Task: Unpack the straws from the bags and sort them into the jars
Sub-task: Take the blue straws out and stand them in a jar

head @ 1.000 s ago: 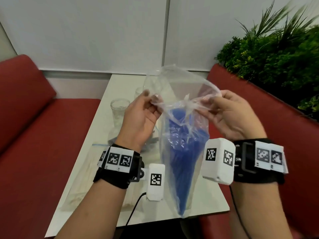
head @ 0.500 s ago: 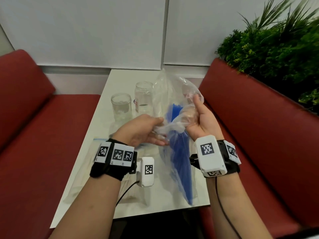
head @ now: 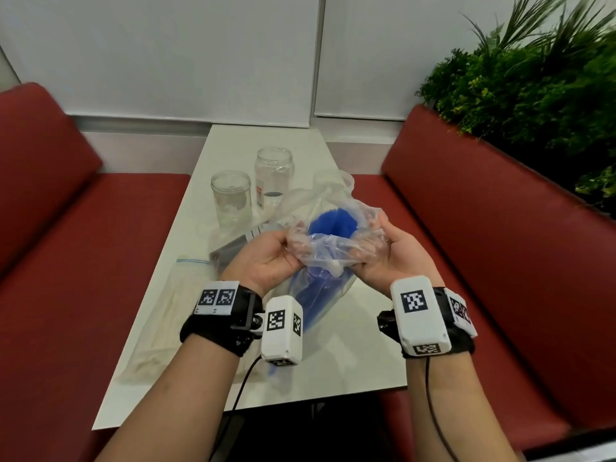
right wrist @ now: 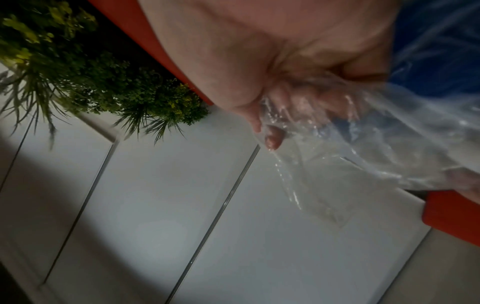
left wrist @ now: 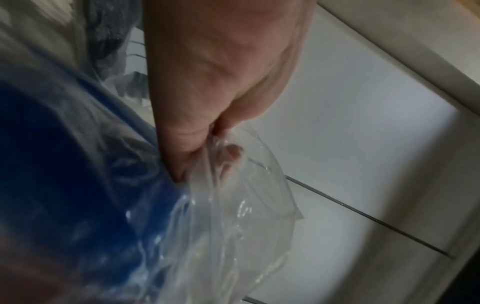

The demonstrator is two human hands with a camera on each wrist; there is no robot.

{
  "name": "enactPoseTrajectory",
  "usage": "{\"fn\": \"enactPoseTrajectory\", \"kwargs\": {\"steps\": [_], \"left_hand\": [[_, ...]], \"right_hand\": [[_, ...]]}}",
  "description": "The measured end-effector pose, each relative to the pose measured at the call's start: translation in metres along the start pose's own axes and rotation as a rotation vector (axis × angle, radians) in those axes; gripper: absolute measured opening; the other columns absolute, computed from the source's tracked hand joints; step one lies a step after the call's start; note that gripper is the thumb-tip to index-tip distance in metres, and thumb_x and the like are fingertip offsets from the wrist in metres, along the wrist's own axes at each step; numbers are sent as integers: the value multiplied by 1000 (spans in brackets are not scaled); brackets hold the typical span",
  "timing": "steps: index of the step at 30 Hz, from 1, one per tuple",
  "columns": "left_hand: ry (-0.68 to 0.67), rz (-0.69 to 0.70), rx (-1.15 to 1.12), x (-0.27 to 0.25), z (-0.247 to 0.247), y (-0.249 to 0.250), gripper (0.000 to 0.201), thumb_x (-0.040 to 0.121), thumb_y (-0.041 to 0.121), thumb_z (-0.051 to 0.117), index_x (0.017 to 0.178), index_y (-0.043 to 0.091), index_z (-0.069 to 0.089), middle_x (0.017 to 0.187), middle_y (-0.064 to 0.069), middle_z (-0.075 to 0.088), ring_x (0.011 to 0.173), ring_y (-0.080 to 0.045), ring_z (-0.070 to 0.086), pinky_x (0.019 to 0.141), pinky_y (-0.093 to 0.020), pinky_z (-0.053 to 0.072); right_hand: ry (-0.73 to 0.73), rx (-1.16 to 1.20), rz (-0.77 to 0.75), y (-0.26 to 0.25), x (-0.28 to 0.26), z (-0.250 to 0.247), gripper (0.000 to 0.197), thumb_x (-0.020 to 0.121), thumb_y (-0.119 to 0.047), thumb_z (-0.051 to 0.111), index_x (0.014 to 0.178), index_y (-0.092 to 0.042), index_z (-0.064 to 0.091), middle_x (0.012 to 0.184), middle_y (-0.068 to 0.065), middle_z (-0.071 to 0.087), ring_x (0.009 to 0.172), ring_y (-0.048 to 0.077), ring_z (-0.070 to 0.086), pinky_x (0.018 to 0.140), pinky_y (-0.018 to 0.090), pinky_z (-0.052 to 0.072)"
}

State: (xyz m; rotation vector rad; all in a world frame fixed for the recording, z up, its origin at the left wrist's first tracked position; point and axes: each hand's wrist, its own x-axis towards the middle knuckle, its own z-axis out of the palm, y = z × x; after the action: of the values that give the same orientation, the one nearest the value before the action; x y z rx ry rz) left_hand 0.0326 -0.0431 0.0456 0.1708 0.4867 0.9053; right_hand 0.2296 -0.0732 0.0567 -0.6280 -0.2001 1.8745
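A clear plastic bag (head: 333,248) full of blue straws (head: 331,223) stands between my hands above the white table (head: 350,355). Its mouth is pulled down around the straw tops. My left hand (head: 266,258) grips the bag's left edge, and my right hand (head: 383,253) grips the right edge. In the left wrist view the fingers (left wrist: 197,144) pinch crumpled film (left wrist: 246,195) beside the blue straws (left wrist: 64,164). The right wrist view has fingers (right wrist: 298,98) curled in the film (right wrist: 363,154). Two empty clear jars (head: 231,201) (head: 274,176) stand behind the bag.
A zip bag of pale straws (head: 166,321) lies at the table's left front. A bag of dark straws (head: 233,251) lies behind my left hand. Red bench seats (head: 83,261) (head: 500,228) flank the table, and green plants (head: 533,88) stand at the right.
Both hands have come down toward the table with the bag. The bag's top, bunched a second ago, is now pulled down and apart, and the blue straw ends show.
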Motion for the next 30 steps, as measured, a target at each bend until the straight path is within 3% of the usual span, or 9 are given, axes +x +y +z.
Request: {"fn": "enactPoseTrajectory", "kwargs": {"steps": [5, 9, 12, 17, 20, 22, 24, 27, 30], "left_hand": [[-172, -149, 203, -12, -9, 11, 41, 101, 26, 50, 134, 2, 54, 126, -23, 67, 105, -38, 71, 84, -52, 60], [-115, 6, 694, -18, 1, 17, 52, 102, 56, 46, 146, 29, 45, 125, -6, 72, 99, -27, 74, 80, -47, 61], [36, 101, 928, -16, 7, 18, 63, 99, 68, 33, 135, 24, 59, 126, -9, 72, 110, -29, 72, 88, -46, 60], [232, 218, 590, -1, -8, 28, 51, 107, 48, 40, 124, 4, 61, 114, -19, 73, 93, -28, 74, 78, -43, 61], [284, 158, 337, 1, -20, 31, 47, 107, 35, 46, 141, 2, 50, 142, -21, 58, 131, -32, 58, 105, -49, 51], [312, 169, 248, 5, -24, 30, 45, 105, 30, 53, 142, 5, 51, 142, -19, 59, 135, -31, 54, 111, -52, 45], [344, 205, 253, 7, -22, 26, 38, 104, 30, 56, 135, 7, 59, 129, -17, 68, 121, -31, 66, 104, -54, 51], [408, 299, 400, 9, -17, 25, 32, 103, 31, 57, 124, 10, 66, 114, -18, 74, 106, -38, 72, 97, -60, 54], [447, 367, 540, 7, -11, 24, 27, 103, 31, 52, 113, 12, 69, 110, -19, 75, 104, -39, 72, 96, -57, 54]], "right_hand": [[34, -42, -49, -6, -2, 1, 41, 104, -31, 52, 123, 3, 67, 138, 8, 60, 134, 31, 53, 111, 51, 42], [54, -96, -88, 1, 7, 11, 38, 103, -19, 51, 88, 6, 76, 85, 11, 71, 73, 16, 66, 80, 25, 56], [15, -157, 85, 17, 13, 20, 19, 97, -24, 65, 98, -5, 66, 88, 3, 62, 82, 15, 64, 87, 32, 57], [-124, -256, 171, 26, 17, 25, 43, 109, -26, 33, 114, 6, 62, 88, 25, 72, 82, 33, 72, 78, 44, 60], [-29, -338, 120, 23, 23, 21, 42, 108, -33, 37, 123, 3, 54, 87, 20, 69, 77, 29, 64, 75, 37, 49], [184, -571, -108, 18, 27, 17, 32, 105, -40, 50, 119, -12, 49, 75, 6, 63, 57, 13, 44, 58, 27, 28], [373, -913, -434, 18, 26, 20, 24, 102, -36, 56, 116, -22, 44, 87, 5, 62, 54, 10, 49, 44, 26, 38], [445, -1411, -957, 22, 19, 31, 42, 93, -11, 62, 128, -25, 43, 117, 6, 48, 92, 19, 55, 84, 35, 51], [301, -1760, -1367, 31, 10, 53, 35, 91, -5, 56, 122, -20, 62, 121, 6, 53, 106, 24, 53, 91, 34, 43]]}}
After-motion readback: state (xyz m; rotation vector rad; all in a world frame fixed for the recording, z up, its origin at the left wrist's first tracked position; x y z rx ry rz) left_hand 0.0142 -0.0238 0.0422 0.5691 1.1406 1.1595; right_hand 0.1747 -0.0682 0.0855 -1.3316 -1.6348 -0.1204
